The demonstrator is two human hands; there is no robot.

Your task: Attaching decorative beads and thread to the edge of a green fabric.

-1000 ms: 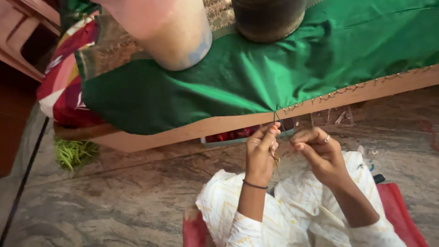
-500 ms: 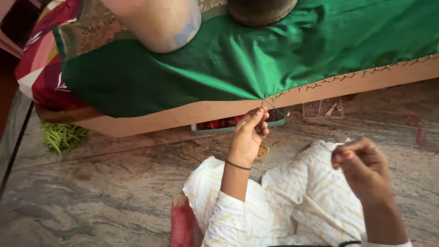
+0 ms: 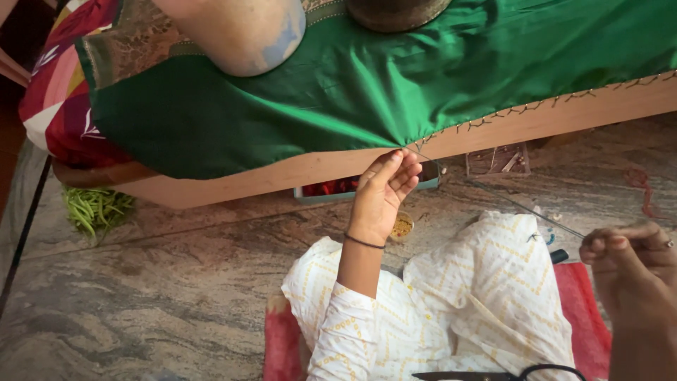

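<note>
Soft even daylight, faint shadows, mild sheen on green cloth (image 3: 395, 92), right hand (image 3: 635, 271) slightly blurred

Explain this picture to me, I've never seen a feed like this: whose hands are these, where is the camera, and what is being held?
The single view comes from a camera on a person's head, looking down at their own lap and hands; there is no machine. The person sits on a red mat on a stone floor. The left hand pinches the edge of a green cloth draped over a wooden board. The right hand is drawn out to the side, pinching the end of a thin thread that runs taut back to the cloth's stitched edge. Scissors lie on the lap, and a shallow tray sits under the board.
</note>
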